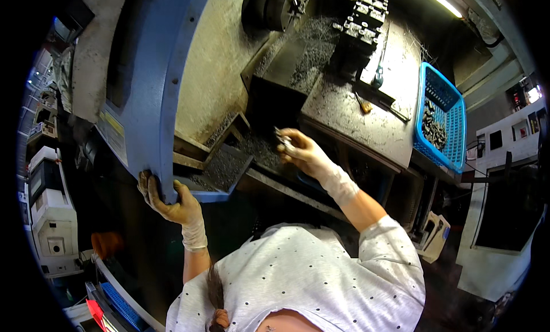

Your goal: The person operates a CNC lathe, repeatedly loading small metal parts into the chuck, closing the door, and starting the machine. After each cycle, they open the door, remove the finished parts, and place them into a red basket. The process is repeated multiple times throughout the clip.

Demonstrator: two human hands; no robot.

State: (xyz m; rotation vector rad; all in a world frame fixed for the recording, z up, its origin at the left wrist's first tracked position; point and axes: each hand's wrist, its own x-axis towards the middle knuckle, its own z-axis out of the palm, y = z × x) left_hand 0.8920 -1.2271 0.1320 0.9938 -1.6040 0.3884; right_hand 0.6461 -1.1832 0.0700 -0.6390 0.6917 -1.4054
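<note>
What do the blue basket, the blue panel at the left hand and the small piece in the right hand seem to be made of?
Blue basket: probably moulded plastic, evenly coloured, with regular lattice holes.
Blue panel: likely painted metal; its smooth surface has a soft sheen.
Small piece: apparently bare metal, from its silvery glints, though too small for certainty.

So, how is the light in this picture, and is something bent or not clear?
In the head view, a tube lamp glares at upper right, the metal table shines pale, with deep shadow below it; the fisheye head view curves the blue panel; the small metal part in the right hand is too unclear there to identify.
</note>
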